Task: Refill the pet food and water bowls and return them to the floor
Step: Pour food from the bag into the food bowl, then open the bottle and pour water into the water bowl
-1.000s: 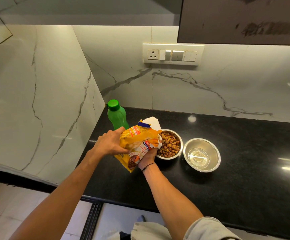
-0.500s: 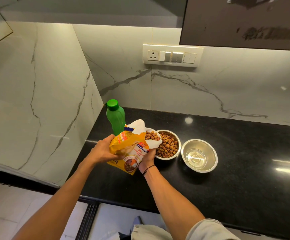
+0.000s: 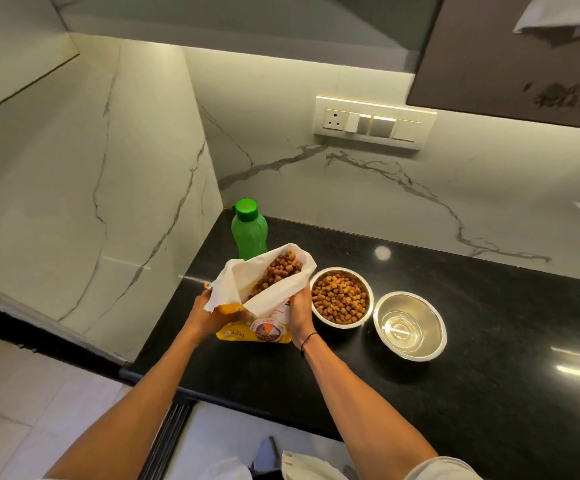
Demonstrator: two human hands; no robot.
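A yellow pet food bag (image 3: 264, 303) stands on the black counter (image 3: 489, 375), its white-lined mouth open and brown kibble showing inside. My left hand (image 3: 208, 315) grips the bag's left side; my right hand (image 3: 300, 311) holds its right side. Just right of the bag sits a steel bowl (image 3: 342, 297) full of kibble. Further right is a second steel bowl (image 3: 409, 325) with clear water in it. A green capped bottle (image 3: 248, 228) stands behind the bag near the corner.
Marble walls close the counter on the left and behind. A switch panel (image 3: 375, 123) is on the back wall, and a dark cabinet (image 3: 524, 57) hangs above right. The counter's front edge runs under my forearms; tiled floor lies below.
The bag has swung from tilted toward the food bowl to upright with its mouth open upward. My view shifted right and down.
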